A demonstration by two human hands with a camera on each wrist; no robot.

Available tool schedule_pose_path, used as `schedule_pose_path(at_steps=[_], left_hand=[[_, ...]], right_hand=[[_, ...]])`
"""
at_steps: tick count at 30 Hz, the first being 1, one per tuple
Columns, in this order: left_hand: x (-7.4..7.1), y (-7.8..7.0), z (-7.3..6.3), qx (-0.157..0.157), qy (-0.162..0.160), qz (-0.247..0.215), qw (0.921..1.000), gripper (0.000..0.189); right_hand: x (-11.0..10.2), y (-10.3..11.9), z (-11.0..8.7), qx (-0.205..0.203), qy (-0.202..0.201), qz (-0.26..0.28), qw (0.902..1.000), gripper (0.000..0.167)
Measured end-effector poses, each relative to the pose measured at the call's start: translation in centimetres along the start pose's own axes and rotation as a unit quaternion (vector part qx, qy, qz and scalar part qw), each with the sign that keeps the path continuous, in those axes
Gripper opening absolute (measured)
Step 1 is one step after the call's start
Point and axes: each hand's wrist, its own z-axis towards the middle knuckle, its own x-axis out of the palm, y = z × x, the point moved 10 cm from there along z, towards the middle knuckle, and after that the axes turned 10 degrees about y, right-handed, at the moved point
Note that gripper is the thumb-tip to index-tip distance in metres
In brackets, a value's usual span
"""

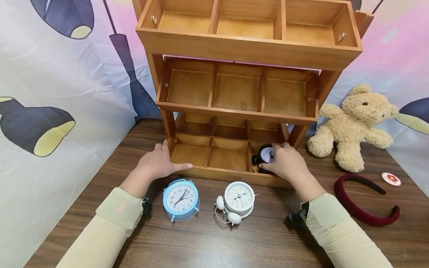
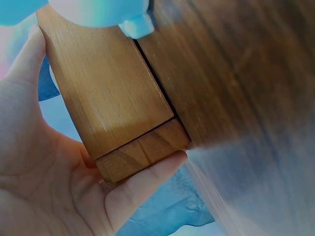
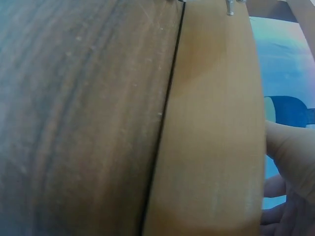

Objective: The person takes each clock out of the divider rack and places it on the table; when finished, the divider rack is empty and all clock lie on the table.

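Observation:
A three-tier wooden shelf (image 1: 231,113) with divided compartments stands at the back of the table. My left hand (image 1: 157,162) grips the front left corner of its bottom tier (image 1: 228,176), the thumb lying along the front rim. In the left wrist view, thumb and fingers span the corner of the wood (image 2: 142,152). A small black alarm clock (image 1: 267,155) tilts face up in the bottom tier's right compartment. My right hand (image 1: 287,160) holds it from the right, covering part of it. In the right wrist view the front board hides the clock and most of the fingers (image 3: 280,196).
A light blue clock (image 1: 181,201) and a white twin-bell alarm clock (image 1: 238,199) lie face up before the shelf. To the right are a teddy bear (image 1: 356,128), a dark red headband (image 1: 355,212) and a round badge (image 1: 391,179). A printed cloth (image 1: 110,82) hangs behind.

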Motion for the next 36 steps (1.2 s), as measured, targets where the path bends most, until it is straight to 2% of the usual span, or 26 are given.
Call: schedule_pose_path(at_steps=[8, 15, 19, 23, 27, 36], left_hand=[[0.1, 0.0, 0.1, -0.001, 0.004, 0.001, 1.0, 0.136], [0.1, 0.0, 0.1, -0.001, 0.006, -0.002, 1.0, 0.137], [0.1, 0.0, 0.1, -0.002, 0.007, -0.002, 1.0, 0.137], [0.2, 0.0, 0.0, -0.001, 0.009, -0.002, 1.0, 0.137], [0.1, -0.1, 0.1, 0.001, 0.008, 0.002, 1.0, 0.137], [0.1, 0.0, 0.3, 0.002, 0.01, 0.006, 0.9999, 0.138]], right_hand=[[-1.5, -0.4, -0.3, 0.009, -0.016, 0.002, 0.9998, 0.093], [-3.2, 0.0, -1.1, -0.001, -0.038, 0.003, 0.9993, 0.093], [-4.4, 0.1, -1.8, -0.004, -0.054, 0.008, 0.9985, 0.099], [-5.3, 0.1, -2.8, -0.003, -0.055, 0.018, 0.9983, 0.1], [-5.9, 0.3, -4.1, -0.006, -0.053, 0.029, 0.9981, 0.093], [-6.5, 1.1, -7.3, -0.043, -0.065, 0.008, 0.9969, 0.081]])
